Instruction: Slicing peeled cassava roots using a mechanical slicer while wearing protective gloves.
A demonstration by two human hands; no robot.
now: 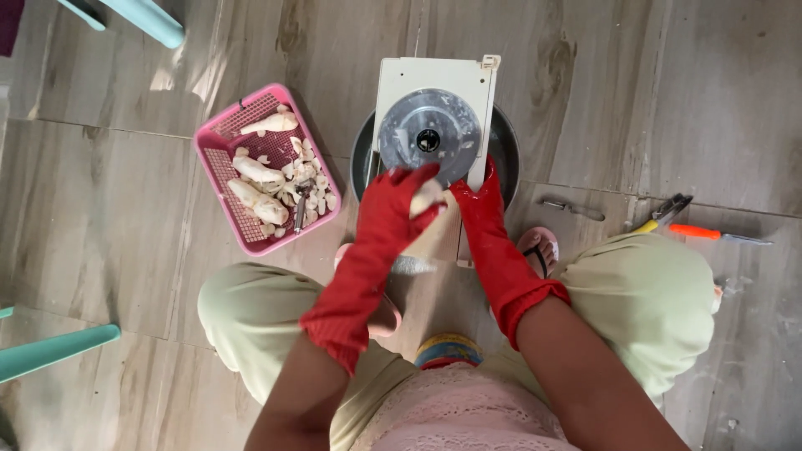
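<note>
Both my hands wear long red rubber gloves. My left hand (399, 205) grips a pale peeled root piece (428, 199) and holds it against the round metal disc (430, 134) of a cream-coloured slicing machine (401, 79). My right hand (480, 200) rests against the machine's lower right edge, beside the disc; what it grips is hidden. A dark round basin (505, 150) sits under the machine. I squat over it with my knees to either side.
A pink plastic basket (219, 163) to the left holds several peeled roots and a small knife. On the tiled floor to the right lie a metal peeler (572, 207), pliers (664, 213) and an orange-handled screwdriver (710, 234). Teal chair legs (50, 351) stand at left.
</note>
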